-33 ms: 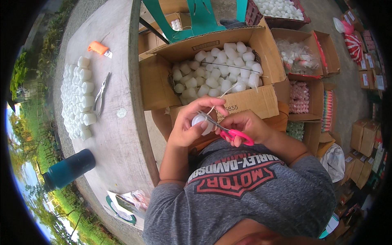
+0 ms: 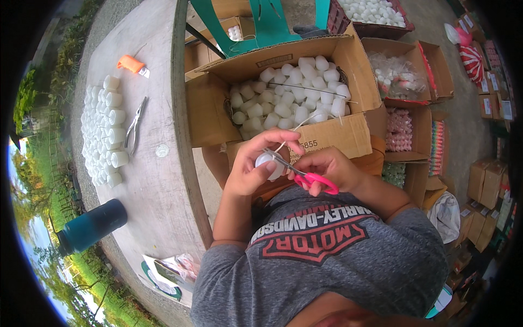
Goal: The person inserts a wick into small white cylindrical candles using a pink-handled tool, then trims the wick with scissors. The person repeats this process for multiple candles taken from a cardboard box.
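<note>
Over my lap, my left hand (image 2: 249,168) is closed round a small white candle-like cylinder (image 2: 268,162). A pale cord (image 2: 303,123) rises from beside it toward the open carton (image 2: 207,117). My right hand (image 2: 327,169) grips pink-handled scissors (image 2: 321,182). The scissor blades reach across the white cylinder and meet the cord near my left fingers; whether they touch the cord is hard to make out. Just beyond both hands, the carton holds many similar white cylinders (image 2: 283,110), with a thin dark rod (image 2: 305,87) lying across them.
On the long table (image 2: 163,98) to the left are rows of white cylinders (image 2: 98,131), pliers (image 2: 135,125), an orange-wrapped tool (image 2: 131,64) and a teal bottle (image 2: 95,220). A green chair (image 2: 239,32) stands behind the carton. Boxes of packed goods (image 2: 400,128) line the right.
</note>
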`<state>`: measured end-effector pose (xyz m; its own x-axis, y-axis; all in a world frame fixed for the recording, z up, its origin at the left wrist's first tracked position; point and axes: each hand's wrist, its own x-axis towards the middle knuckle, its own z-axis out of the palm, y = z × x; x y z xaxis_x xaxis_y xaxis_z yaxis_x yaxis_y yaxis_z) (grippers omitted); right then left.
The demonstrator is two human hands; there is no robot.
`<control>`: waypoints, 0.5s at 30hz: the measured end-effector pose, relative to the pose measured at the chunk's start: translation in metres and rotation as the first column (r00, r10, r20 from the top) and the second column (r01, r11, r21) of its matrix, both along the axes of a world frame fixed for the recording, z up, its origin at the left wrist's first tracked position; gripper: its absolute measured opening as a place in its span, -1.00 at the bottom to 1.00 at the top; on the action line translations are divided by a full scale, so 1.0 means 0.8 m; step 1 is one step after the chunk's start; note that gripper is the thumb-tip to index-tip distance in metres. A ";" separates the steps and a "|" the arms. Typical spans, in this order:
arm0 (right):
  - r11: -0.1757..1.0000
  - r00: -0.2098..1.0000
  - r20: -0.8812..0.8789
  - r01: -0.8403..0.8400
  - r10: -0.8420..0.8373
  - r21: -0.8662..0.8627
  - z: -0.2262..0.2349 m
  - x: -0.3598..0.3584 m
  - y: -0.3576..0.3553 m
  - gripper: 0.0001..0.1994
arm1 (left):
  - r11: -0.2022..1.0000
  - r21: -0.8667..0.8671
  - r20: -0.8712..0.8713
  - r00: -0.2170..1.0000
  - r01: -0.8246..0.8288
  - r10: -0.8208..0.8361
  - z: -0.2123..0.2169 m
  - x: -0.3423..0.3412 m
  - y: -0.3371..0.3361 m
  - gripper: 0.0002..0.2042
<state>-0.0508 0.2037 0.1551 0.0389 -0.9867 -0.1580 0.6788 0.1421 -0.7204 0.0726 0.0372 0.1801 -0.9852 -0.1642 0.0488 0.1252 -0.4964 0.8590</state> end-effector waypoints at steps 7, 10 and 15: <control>0.980 0.807 -0.568 0.197 -0.162 0.001 0.034 -0.017 0.008 -0.63 | 0.922 -0.306 0.235 0.919 -0.239 0.316 0.001 -0.005 -0.010 -0.62; 0.929 0.122 -0.921 0.033 -0.370 -0.369 0.028 -0.036 0.009 -0.55 | 0.571 -0.804 0.126 0.890 -0.167 0.438 -0.013 -0.002 -0.020 -0.76; 0.867 0.136 -0.860 0.178 -0.491 -0.466 0.034 -0.023 0.000 -0.63 | 0.535 -0.838 0.192 0.975 0.104 0.112 0.004 -0.010 -0.012 -0.81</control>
<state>-0.0693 0.2041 0.1821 -0.3239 -0.8600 0.3944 -0.5847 -0.1458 -0.7981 0.0649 0.0278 0.1831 -0.9872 -0.1572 -0.0267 -0.0981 0.4673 0.8786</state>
